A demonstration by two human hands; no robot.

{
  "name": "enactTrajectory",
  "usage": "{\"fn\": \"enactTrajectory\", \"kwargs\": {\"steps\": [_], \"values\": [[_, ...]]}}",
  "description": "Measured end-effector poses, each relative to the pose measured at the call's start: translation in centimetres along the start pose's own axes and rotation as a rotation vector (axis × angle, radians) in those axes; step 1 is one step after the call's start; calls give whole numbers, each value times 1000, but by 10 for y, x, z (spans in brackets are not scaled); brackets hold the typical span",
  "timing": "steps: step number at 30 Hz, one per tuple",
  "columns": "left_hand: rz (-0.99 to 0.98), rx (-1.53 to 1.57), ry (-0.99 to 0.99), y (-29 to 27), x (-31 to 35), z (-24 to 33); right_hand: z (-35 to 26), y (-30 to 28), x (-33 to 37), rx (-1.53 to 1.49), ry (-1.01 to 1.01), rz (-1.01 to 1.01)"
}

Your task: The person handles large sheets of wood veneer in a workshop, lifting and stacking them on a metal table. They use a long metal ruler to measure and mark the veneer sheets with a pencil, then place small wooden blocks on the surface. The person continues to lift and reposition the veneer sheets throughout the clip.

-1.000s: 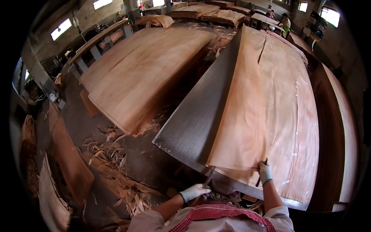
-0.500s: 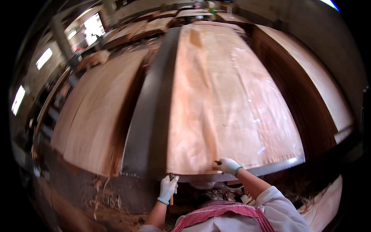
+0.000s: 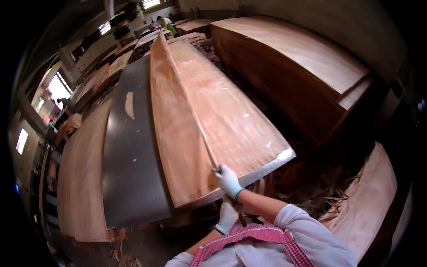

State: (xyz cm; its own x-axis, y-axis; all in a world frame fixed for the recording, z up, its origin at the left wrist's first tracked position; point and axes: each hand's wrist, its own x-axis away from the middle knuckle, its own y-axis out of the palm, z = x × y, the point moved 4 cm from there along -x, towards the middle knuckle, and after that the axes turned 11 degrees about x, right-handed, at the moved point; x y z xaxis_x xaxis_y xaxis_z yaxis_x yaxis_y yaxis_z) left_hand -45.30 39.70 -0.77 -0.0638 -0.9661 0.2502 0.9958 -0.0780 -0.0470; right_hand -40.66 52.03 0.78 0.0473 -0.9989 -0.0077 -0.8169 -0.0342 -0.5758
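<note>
A long wood veneer sheet [image 3: 178, 147] lies on the metal-topped table [image 3: 129, 155], with a raised lengthwise edge running away from me. At the near end of that edge, my right hand [image 3: 229, 181], in a white glove, is closed on the veneer. My left hand [image 3: 227, 217], also gloved, is just below the right wrist, in front of the table's near edge. Its fingers are partly hidden and look closed around a thin wooden handle [image 3: 241, 220]; the tool's other end cannot be made out. More pale veneer [image 3: 231, 129] lies flat to the right of the raised edge.
A tall veneer stack [image 3: 284, 53] stands to the right, and a lower one [image 3: 82, 178] to the left. A loose veneer piece [image 3: 367, 200] leans at the near right, beside scattered scraps [image 3: 333, 207]. Another person [image 3: 167, 26] is at the far end.
My view has turned to the right. The veneer's inner edge now stands raised in my right hand. My left hand has moved from the sheet's near left corner to below the right wrist.
</note>
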Motion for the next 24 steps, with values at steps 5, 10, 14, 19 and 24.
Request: {"fn": "enactTrajectory", "kwargs": {"steps": [5, 10, 14, 19, 24], "values": [[-510, 188, 53, 107, -34, 85, 53, -189, -95, -376, 37, -12], [-341, 132, -152, 144, -84, 70, 65, -386, -148, -301, 172, -115], [-388, 4, -249, 199, -135, 51, 147, -505, -218, -294, -106, -68], [-480, 290, -308, 313, -229, 29, 242, -702, -262, -351, 62, 228], [-519, 641, -349, 409, -300, 28, 242, -806, -281, -83, 80, 188]]}}
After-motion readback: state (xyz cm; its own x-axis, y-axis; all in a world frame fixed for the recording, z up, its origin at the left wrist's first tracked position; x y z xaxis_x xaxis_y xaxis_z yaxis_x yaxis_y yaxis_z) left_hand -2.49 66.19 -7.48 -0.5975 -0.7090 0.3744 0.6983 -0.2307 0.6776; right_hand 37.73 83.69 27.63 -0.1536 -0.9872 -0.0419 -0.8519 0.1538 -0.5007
